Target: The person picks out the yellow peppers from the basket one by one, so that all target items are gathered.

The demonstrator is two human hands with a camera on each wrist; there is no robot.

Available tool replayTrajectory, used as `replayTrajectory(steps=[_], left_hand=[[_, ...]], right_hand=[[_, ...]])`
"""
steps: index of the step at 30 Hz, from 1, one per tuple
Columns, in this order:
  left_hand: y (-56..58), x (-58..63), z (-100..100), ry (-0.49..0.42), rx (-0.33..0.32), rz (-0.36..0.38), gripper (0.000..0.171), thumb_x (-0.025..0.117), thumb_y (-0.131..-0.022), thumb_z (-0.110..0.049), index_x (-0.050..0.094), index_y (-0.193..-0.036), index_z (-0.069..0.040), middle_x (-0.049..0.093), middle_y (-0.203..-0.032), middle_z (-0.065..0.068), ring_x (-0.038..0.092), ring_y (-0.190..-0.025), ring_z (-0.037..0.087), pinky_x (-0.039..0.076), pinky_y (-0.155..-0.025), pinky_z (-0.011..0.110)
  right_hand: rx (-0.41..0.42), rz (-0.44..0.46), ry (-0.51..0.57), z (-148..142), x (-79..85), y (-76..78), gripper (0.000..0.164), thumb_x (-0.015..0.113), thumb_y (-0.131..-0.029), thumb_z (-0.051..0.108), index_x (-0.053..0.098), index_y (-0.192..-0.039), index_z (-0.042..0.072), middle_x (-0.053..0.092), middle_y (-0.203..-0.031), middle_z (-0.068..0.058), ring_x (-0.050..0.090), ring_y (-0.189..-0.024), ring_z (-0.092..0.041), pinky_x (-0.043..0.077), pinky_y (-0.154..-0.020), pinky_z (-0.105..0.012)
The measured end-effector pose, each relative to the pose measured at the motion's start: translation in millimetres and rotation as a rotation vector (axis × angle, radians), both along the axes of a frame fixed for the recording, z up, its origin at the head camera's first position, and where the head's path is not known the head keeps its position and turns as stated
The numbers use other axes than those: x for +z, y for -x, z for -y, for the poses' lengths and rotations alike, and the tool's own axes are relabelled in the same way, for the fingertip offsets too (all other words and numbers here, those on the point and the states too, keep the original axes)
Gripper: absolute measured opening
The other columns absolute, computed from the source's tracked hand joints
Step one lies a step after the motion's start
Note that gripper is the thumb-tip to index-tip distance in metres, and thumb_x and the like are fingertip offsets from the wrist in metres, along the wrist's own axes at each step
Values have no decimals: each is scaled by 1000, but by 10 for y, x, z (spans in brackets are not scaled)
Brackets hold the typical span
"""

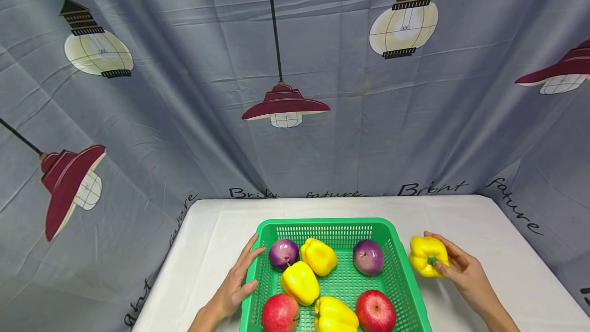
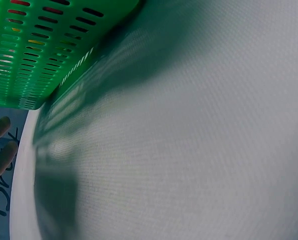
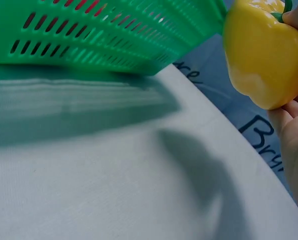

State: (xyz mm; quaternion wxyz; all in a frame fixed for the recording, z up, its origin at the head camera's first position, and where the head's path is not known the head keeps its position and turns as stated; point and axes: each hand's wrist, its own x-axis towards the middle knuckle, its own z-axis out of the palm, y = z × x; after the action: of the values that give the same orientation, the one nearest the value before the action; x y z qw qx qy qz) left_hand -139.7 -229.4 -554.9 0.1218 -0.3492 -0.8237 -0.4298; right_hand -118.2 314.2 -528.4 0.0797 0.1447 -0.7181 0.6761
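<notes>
and out to the right of the basket, a glossy yellow bell pepper with a green stem (image 1: 426, 254) is being held by the right hand (image 1: 464, 269), gripped between thumb and fingers, with the thumb set at the stem. the pepper is kept outside the rim, near the right wall but apart from it in the head view. over on the other side, the left hand (image 1: 232, 290) is placed by the left rim, its fingers spread and the thumb held apart from them; nothing is gripped there, and whether the rim is actually touched cannot be told. between the two hands the perforated green plastic basket (image 1: 409, 288) is seen, rectangular, set on a worktop covered in white cloth (image 1: 216, 234). inside, a round shiny purple vegetable (image 1: 283, 253) is found at the back left, and right beside it a blocky yellow pepper (image 1: 319, 256). a second yellow pepper (image 1: 300, 283) is nestled just in front of those, while a third (image 1: 335, 315) is partly cut off by the lower edge of the head view. a round red fruit (image 1: 279, 313) is lodged at the front left, and another red one (image 1: 375, 310) is placed to the right of the third pepper. a second purple round (image 1: 368, 257) is set near the back right. behind it all, a grey-blue fabric backdrop (image 1: 184, 91) is hung, printed with lamps and black lettering.
</notes>
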Motion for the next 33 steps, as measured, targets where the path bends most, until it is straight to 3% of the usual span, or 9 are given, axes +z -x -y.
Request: replayTrajectory(steps=[8, 22, 33], left_hand=[[-6, -7, -8, -4, 5, 6, 63, 49, -89, -21, 44, -150, -4, 19, -165, 18, 30, -147, 33, 38, -100, 67], [-6, -13, -9, -10, 9, 7, 62, 47, -90, -21, 44, -149, -4, 19, -165, 19, 28, -148, 32, 38, -100, 68], [-1, -14, -13, -8, 11, -12, 62, 46, -90, -24, 44, -149, -4, 20, -164, 20, 29, -147, 34, 38, -98, 70]], right_hand=[[-38, 67, -51, -37, -102, -14, 56, 59, -95, -11, 36, -146, -16, 58, -140, 15, 52, -124, 6, 41, -97, -11], [-52, 85, -73, -78, -227, 9, 56, 60, -94, -11, 39, -146, -14, 59, -137, 19, 49, -123, 11, 39, -95, -7], [-25, 68, -65, -75, -320, 19, 52, 58, -95, -12, 39, -144, -17, 60, -138, 12, 53, -122, 6, 41, -96, -10]])
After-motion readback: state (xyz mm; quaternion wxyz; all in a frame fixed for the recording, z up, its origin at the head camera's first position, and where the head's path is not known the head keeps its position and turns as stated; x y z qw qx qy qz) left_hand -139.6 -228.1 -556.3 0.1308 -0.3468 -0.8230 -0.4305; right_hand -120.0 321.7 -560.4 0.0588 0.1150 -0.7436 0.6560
